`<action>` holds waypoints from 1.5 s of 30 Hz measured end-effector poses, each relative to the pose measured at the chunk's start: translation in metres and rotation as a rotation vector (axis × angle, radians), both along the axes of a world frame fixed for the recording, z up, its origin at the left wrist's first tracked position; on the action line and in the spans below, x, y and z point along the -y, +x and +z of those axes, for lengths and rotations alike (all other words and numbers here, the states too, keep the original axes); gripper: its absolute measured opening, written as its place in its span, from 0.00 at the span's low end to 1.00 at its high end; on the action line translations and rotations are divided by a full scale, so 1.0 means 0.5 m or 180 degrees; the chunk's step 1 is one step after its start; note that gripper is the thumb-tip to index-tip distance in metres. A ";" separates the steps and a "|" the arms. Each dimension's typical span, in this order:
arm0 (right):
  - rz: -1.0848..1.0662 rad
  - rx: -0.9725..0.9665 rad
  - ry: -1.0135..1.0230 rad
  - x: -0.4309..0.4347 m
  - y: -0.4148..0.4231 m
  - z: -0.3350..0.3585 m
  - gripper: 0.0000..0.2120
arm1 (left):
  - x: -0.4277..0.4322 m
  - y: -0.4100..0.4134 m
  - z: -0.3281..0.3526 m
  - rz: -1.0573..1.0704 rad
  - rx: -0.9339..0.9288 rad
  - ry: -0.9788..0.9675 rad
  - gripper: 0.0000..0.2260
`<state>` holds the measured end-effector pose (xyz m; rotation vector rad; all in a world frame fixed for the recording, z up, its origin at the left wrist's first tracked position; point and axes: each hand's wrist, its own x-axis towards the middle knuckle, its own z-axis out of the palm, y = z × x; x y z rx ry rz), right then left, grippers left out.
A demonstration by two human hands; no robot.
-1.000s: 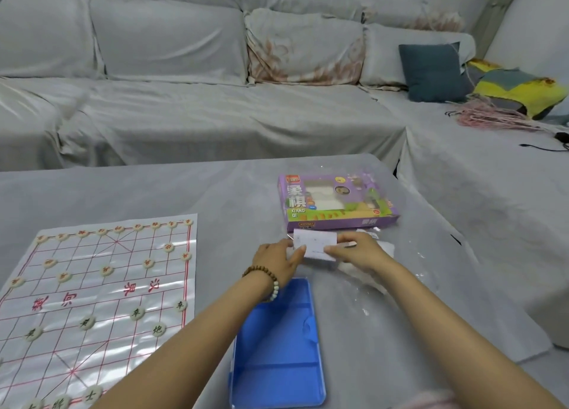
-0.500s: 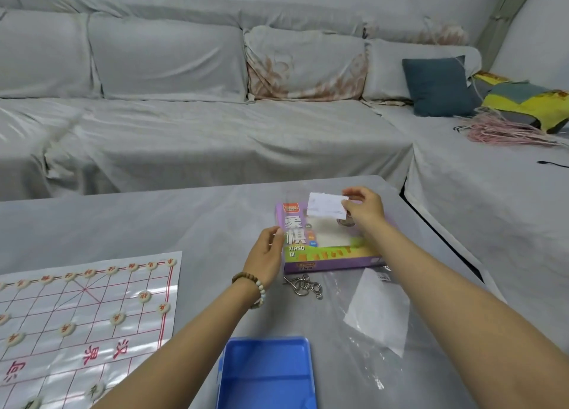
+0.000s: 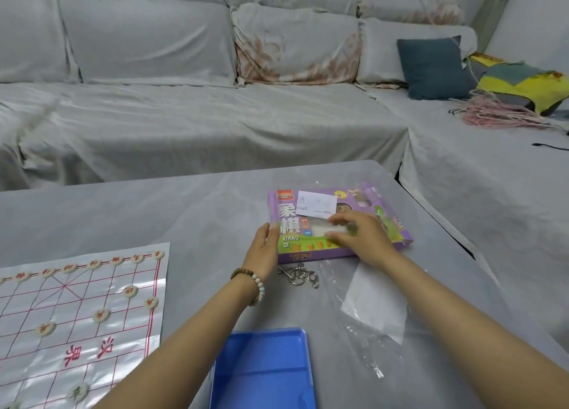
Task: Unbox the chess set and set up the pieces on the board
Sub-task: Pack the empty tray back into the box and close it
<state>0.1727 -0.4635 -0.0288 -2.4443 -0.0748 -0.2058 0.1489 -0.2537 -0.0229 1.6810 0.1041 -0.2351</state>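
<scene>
1. Where the table [image 3: 123, 211] comes nearest, a blue tray [image 3: 261, 368] lies beside a clear plastic bag [image 3: 369, 310].
2. To the left, the xiangqi board [image 3: 77, 341] carries round pieces [image 3: 101, 315] on its lines, so setup looks well along.
3. Further on, a metal wire puzzle [image 3: 300, 274] lies just before the purple xiangqi box [image 3: 391, 233].
4. The left hand [image 3: 266, 248], fingers straight, braces the box's left edge. The right hand [image 3: 360, 236] presses flat on its top, probably to steady it. A white slip [image 3: 315, 204] rests on the box.

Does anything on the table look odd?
Yes. A tangle of silver metal wire rings lies just in front of the purple cardboard chess box; it looks like a puzzle, not a chess piece.
</scene>
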 end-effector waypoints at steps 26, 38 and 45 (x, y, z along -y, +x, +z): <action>-0.0781 -0.0574 0.3735 -0.214 -0.329 0.071 0.44 | -0.169 -0.316 0.025 0.0203 -0.0536 -0.1879 0.30; 0.0038 -0.1368 0.3007 -0.216 -0.389 0.050 0.39 | -0.311 -0.317 0.038 -0.0558 -0.1073 -0.0485 0.28; -0.0263 -0.1210 0.2493 -0.209 -0.368 0.034 0.22 | -0.337 -0.313 0.015 -0.0212 -0.0875 0.0185 0.27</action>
